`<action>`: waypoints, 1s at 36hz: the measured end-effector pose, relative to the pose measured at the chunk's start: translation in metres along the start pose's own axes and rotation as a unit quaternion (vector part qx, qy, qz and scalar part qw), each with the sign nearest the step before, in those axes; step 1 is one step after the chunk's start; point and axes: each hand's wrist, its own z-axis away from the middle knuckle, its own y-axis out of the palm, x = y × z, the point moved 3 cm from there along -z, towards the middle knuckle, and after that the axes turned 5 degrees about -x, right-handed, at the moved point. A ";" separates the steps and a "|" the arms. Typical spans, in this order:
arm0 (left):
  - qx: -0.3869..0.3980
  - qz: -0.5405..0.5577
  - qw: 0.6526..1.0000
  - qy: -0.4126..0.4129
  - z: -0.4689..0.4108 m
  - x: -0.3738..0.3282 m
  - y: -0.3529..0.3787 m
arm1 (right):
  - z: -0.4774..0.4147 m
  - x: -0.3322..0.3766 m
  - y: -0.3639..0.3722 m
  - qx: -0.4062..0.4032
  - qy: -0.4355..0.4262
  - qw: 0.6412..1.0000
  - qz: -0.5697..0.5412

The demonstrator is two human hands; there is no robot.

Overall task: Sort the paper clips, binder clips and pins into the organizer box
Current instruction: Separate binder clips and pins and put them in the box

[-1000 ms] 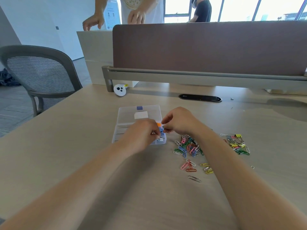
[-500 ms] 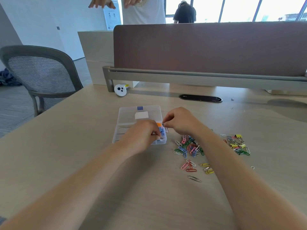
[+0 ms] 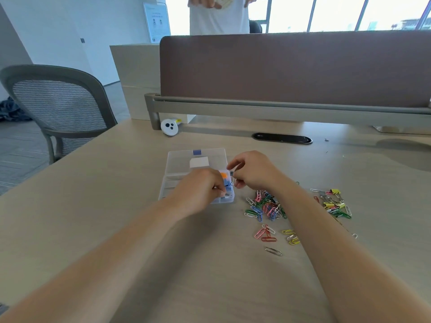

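Mid-table, the right hand [image 3: 253, 171] pinched a clip [image 3: 232, 179] over the right edge of the box [image 3: 170, 185]. The left hand [image 3: 200, 190] curled its fingers above the near-right corner (whether holding anything, I couldn't tell). The clip, I judged, needed lowering well inside the box, among its own kind, before release.

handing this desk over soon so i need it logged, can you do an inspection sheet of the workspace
surface: pale wood desk, no spills seen
job's things: clear organizer box open, orange and blue items in its right side; paper clips heaped to its right; binder clips farther right; loose clips nearer
clutter: white round gadget by the divider foot
grippers: left hand curled over the box's near right corner, grip hidden; right hand pinches a small clip at the box's right edge
cables: nothing seen; dark grommet slot
surroundings: grey mesh chair at left, brown divider, person in white shirt behind it
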 end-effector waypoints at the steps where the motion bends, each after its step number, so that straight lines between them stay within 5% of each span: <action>1: 0.000 0.000 1.000 0.001 0.000 0.000 0.000 | 0.001 0.000 0.000 0.007 -0.001 1.000 0.003; 36: -0.049 0.006 0.993 -0.111 0.001 -0.007 -0.008 | 0.002 0.001 0.007 0.028 -0.036 0.997 0.067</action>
